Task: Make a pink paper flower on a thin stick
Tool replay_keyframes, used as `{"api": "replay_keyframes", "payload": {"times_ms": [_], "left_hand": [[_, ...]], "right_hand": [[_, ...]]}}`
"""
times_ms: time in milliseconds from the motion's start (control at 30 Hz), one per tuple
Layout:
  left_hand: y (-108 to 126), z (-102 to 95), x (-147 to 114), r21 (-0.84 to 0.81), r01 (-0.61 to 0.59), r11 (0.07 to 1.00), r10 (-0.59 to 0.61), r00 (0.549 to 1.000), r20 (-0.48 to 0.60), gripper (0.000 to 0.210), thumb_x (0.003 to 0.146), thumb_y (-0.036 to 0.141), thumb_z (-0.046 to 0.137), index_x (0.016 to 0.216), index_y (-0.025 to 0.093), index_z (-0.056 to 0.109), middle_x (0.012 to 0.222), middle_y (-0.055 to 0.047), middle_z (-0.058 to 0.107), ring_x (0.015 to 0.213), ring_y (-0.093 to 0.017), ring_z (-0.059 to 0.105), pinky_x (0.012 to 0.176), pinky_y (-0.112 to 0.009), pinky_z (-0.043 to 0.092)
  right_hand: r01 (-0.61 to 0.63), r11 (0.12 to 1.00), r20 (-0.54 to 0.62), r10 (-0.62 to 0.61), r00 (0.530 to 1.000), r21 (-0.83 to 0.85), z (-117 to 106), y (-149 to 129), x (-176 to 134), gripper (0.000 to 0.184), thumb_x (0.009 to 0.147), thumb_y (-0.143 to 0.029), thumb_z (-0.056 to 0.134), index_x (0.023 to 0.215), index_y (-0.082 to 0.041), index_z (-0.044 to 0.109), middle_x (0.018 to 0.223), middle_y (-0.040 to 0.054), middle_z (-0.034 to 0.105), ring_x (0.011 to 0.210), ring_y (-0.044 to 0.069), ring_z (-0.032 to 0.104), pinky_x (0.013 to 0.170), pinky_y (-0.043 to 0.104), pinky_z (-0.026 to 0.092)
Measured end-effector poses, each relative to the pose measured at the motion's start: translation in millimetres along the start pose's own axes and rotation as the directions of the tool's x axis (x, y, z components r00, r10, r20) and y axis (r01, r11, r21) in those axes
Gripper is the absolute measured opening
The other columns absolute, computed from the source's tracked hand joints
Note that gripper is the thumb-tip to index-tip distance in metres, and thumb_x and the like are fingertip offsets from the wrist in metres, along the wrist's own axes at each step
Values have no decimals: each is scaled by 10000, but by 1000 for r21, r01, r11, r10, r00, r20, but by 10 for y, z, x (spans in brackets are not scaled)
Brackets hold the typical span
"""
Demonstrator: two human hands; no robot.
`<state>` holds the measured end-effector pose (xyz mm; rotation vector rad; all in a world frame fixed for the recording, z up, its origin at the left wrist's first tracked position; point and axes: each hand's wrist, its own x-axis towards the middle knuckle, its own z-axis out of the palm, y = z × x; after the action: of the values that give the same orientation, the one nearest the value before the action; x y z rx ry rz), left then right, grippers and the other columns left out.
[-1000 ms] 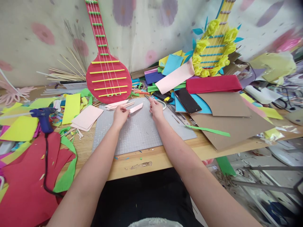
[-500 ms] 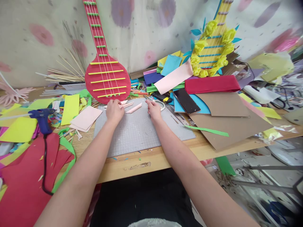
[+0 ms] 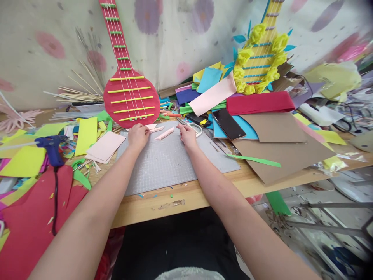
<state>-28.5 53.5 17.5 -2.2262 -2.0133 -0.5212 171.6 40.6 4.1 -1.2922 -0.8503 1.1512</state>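
Note:
My left hand point(image 3: 139, 137) rests on the grey cutting mat point(image 3: 163, 167) with its fingers curled together. Its fingertips are at the near end of a thin folded pink paper strip point(image 3: 157, 129); whether they grip it or another small piece is hidden. A second pink paper strip point(image 3: 164, 134) lies loose on the mat between my hands. My right hand point(image 3: 188, 136) is closed in a pinch, and what it holds is too small to make out. Right behind that hand lies a pair of scissors with pale handles point(image 3: 198, 130).
Behind the mat leans a red paper lute point(image 3: 131, 95); a yellow one point(image 3: 259, 64) stands back right. A blue glue gun point(image 3: 54, 149) and pink paper cards point(image 3: 106, 146) lie left. Right are a phone point(image 3: 229, 123), brown cardboard point(image 3: 279, 159) and a green strip point(image 3: 253, 160).
My left hand has shifted slightly left, and its forearm has swung a little left. My right hand stays nearly in place, still pinched. The pink strips lie as before.

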Motion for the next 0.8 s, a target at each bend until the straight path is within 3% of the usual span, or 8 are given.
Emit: {"api": "replay_keyframes", "payload": {"times_ms": [367,567,800], "left_hand": [[-83,-165,60,-46,9,999,-14,995,-103,237,771,276,490,825,196,707,950,-87,687,935,-283,557,804,-410,384],[-169,-205,58,-137,-41,990,17,985,-172,220,780,274,483,812,202,689,987,-38,688,936,-239,584,823,-361,413],[-257,-189,-53,-2,-230,973,230,973,-37,273,781,319,491,932,190,678,984,-91,608,956,-247,527,829,-373,393]], "right_hand": [[24,1000,14,-24,1000,7,-3,14,5,224,782,-353,539,735,-146,613,490,-81,352,372,24,276,378,183,218],[3,1000,144,-5,990,16,32,-22,-56,196,784,-328,533,725,-153,598,533,-54,474,378,24,343,374,165,313],[41,999,185,-34,982,-35,63,41,-53,176,758,-328,564,703,-161,572,578,-44,531,378,24,370,372,162,344]]}}
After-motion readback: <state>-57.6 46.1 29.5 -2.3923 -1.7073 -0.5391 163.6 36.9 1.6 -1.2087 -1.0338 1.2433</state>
